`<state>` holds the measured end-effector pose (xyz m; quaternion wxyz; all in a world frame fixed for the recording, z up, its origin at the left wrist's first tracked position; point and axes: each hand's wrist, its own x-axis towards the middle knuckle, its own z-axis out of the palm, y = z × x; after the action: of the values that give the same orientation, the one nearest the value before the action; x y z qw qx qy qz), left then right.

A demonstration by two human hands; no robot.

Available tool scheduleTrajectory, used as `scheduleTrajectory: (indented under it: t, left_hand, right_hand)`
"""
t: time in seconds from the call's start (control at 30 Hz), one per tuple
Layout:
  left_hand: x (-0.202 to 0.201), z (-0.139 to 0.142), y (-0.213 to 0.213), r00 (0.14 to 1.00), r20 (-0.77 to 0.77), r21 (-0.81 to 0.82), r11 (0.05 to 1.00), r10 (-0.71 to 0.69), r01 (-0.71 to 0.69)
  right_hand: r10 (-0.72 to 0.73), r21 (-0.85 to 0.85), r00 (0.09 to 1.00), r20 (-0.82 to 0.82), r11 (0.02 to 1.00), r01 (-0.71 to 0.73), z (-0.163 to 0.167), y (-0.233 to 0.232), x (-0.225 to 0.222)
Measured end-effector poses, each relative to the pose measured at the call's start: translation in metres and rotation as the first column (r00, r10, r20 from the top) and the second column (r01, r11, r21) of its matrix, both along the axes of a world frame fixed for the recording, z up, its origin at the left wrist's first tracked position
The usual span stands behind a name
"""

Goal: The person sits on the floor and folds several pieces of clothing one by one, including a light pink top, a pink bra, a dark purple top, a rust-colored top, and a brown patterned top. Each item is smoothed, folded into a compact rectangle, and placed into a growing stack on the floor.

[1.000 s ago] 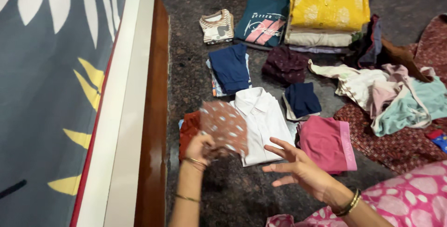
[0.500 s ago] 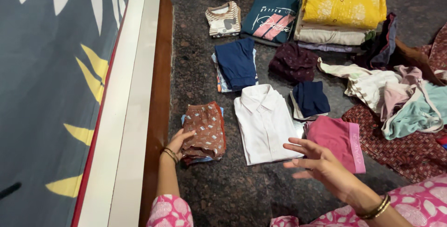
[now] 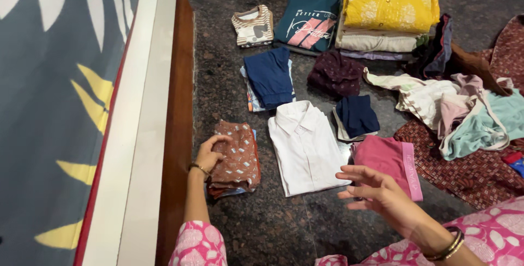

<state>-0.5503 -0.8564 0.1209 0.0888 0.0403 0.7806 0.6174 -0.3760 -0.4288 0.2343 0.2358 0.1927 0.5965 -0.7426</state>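
My left hand rests on the left edge of a folded brown patterned cloth that lies on top of a small stack on the dark stone floor. My right hand hovers with fingers spread and nothing in it, just in front of a folded pink garment. A folded white shirt lies between the two hands.
A bed with a grey leaf-print cover and wooden frame runs along the left. Beyond lie folded navy clothes, a small navy piece, a maroon piece, a teal printed shirt, a striped top, a yellow stack and an unfolded heap.
My left hand brought the brown patterned cloth down from the air onto the stack at the left. My right hand drifted a little to the right, still spread.
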Motion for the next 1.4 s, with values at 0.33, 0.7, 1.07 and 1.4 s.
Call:
scheduleTrajectory:
  t: [0.33, 0.7, 1.07, 1.4]
  left_hand:
    - [0.023, -0.023, 0.019, 0.911, -0.335, -0.685, 0.602, 0.240, -0.411]
    - [0.030, -0.040, 0.118, 0.965, 0.216, -0.946, 0.275, 0.147, 0.170]
    - [-0.001, 0.010, 0.341, 0.714, -0.643, -0.405, 0.914, -0.278, -0.009]
    - [0.047, 0.068, 0.523, 0.583, -0.587, -0.289, 0.818, -0.562, 0.498]
  right_hand:
    - [0.001, 0.031, 1.000, -0.025, 1.000, 0.000, -0.010, 0.010, 0.001]
    - [-0.039, 0.234, 0.975, -0.219, 0.968, 0.091, -0.028, 0.090, 0.015]
    - [0.254, 0.982, 0.950, -0.179, -0.019, 0.190, -0.083, 0.203, 0.012]
    - [0.187, 0.757, 0.746, -0.639, 0.324, 0.567, -0.073, 0.266, -0.027]
